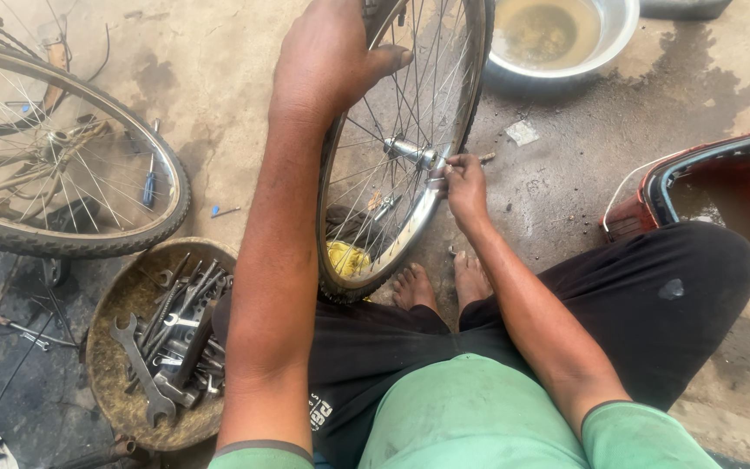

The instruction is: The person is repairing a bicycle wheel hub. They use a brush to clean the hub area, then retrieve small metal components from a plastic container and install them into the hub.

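— Gripping the rim at the top, is it? Where exactly is the left hand (327, 65)?

— High on the upright bicycle wheel (401, 148), fingers wrapped over the tyre and hidden behind it; only the thumb shows, laid across the spokes. It is closed on the wheel.

— And the right hand (463, 184)?

— Lower, at the rim just beside the axle (410, 152). Its fingertips are pinched together on something small against the rim. What that is, I cannot make out.

— Where does the wheel stand?

— On the concrete floor (566, 174) between the person's bare feet, its top cut off by the frame's edge. A yellow scrap (346, 258) lies behind the spokes at the bottom, too blurred to name.

— Around it?

— Left of the knee, a round rusty pan (119, 304) full of spanners. Further left, a second wheel (71, 156), only part in view. Above, a metal bowl (622, 35) of murky water, cropped at the top; at right, a red tub (644, 195), half out of frame.
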